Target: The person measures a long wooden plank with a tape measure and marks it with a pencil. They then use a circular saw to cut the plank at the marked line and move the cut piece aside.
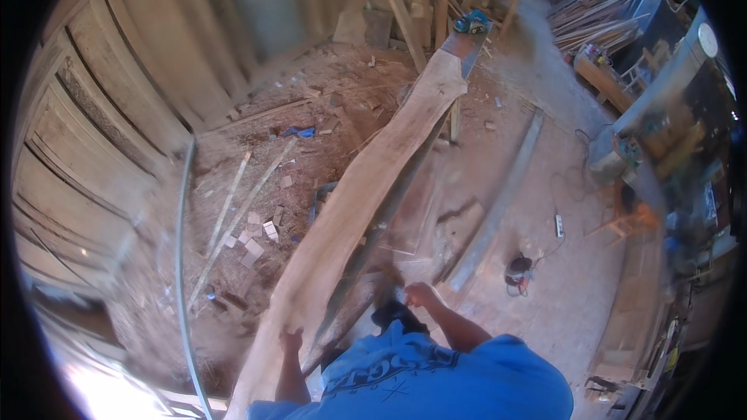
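A long wooden slab (366, 163) with wavy edges runs from the lower left up to the far middle. My left hand (291, 339) lies on the slab's top near its right edge, fingers apart. My right hand (419, 295) is off the slab, in front of my body, with its fingers curled in. Something small and pale shows at its fingertips, too blurred to name. On a support at the slab's far end sits a blue power tool (470, 23).
A long narrow board (498, 210) lies on the floor to the right. Near it are a corded power tool (519, 272) and a white power strip (559, 225). Wood offcuts (253, 245) and sticks (241, 222) litter the left floor. Stacked timber (595, 23) stands far right.
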Action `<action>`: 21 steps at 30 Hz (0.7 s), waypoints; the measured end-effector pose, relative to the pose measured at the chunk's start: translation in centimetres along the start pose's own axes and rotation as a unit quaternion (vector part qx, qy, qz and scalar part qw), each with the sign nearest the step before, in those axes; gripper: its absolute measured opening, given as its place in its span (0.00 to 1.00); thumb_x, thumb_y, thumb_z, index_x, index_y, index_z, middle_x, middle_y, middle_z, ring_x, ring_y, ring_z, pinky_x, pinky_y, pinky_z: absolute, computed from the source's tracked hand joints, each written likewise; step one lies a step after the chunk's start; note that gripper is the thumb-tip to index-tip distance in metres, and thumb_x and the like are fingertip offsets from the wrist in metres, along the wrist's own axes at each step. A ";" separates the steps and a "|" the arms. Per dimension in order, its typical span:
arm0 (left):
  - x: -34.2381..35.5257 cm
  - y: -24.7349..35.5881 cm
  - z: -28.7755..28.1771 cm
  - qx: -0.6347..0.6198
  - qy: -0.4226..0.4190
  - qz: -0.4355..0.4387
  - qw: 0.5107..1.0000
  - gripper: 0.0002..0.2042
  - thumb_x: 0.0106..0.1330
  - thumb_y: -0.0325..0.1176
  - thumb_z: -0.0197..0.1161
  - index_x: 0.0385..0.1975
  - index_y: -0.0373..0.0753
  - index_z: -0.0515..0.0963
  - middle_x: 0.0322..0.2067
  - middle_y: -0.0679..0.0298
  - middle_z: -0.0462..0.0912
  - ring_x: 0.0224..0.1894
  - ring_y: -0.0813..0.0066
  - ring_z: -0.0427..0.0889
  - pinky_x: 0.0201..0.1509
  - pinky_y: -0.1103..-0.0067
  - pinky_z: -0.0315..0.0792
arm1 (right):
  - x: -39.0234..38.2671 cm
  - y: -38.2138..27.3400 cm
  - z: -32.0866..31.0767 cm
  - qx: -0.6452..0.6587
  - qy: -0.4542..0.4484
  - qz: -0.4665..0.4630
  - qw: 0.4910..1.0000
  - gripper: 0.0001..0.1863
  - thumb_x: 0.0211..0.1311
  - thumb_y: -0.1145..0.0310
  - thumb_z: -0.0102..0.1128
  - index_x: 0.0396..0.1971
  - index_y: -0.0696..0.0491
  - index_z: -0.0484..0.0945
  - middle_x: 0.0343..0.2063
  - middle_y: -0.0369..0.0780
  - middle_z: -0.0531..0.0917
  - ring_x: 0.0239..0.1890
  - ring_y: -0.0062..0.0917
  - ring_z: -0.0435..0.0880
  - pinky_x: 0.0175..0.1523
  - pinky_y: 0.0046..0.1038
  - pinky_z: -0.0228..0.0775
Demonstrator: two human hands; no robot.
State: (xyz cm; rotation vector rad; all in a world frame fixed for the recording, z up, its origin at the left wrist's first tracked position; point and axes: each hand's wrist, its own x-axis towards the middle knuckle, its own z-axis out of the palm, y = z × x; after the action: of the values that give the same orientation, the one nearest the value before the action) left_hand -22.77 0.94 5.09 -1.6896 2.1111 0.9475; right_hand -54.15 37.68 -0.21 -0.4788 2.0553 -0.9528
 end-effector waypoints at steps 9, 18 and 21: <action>3.5 8.8 -2.1 -0.020 0.018 -0.012 1.000 0.42 0.56 0.60 0.66 0.64 0.33 0.67 0.61 0.37 0.69 0.66 0.43 0.66 0.68 0.61 0.63 | 9.5 -4.7 -10.5 0.319 0.029 0.064 0.945 0.17 0.65 0.59 0.62 0.22 0.55 0.78 0.18 0.39 0.77 0.16 0.25 0.77 0.19 0.26 0.69; 14.5 14.4 -2.2 0.030 0.057 0.043 0.997 0.43 0.58 0.63 0.63 0.66 0.35 0.63 0.64 0.35 0.64 0.68 0.42 0.62 0.70 0.60 0.58 | 17.0 -14.3 -6.6 0.433 0.057 0.131 0.890 0.18 0.65 0.55 0.63 0.42 0.56 0.77 0.27 0.36 0.79 0.24 0.22 0.80 0.27 0.24 0.74; 17.0 17.1 0.1 0.036 0.009 0.178 0.983 0.45 0.57 0.64 0.63 0.66 0.33 0.63 0.64 0.35 0.63 0.68 0.41 0.61 0.71 0.60 0.57 | 17.5 -13.8 -4.7 0.411 0.054 0.153 0.897 0.18 0.63 0.55 0.64 0.44 0.53 0.78 0.28 0.35 0.78 0.27 0.22 0.80 0.29 0.25 0.74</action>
State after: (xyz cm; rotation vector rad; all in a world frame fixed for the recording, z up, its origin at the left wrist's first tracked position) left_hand -43.67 -10.25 0.54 -1.3146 2.4794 0.9367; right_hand -68.43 20.24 3.30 0.3454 1.5438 -1.5350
